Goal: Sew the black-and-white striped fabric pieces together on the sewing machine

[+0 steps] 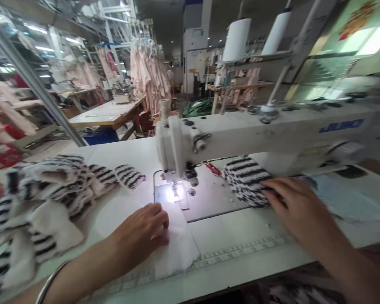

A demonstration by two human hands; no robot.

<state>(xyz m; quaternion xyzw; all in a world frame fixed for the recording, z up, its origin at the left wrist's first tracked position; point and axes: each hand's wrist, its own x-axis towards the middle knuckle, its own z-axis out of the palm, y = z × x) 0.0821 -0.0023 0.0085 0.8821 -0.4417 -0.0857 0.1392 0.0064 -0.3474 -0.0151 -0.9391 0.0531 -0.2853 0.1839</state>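
My left hand [142, 232], fingers curled together, holds a thin white fabric piece [177, 253] in front of the lit needle area of the sewing machine [175, 190]. The fabric reaches up to the presser foot and hangs over the table toward me. To the right, under the machine arm, lies a stack of black-and-white striped fabric pieces [247, 181]. My right hand [288, 198] has its thumb and fingers closed at the right edge of that stack. Its fingertips are slightly blurred.
A heap of striped fluffy pieces [57, 190] covers the table's left side. A red-handled tool [213, 168] lies behind the needle plate. A measuring tape strip [234, 253] runs along the front. White thread cones [237, 40] stand above the machine. Pale pink garments [148, 67] hang behind.
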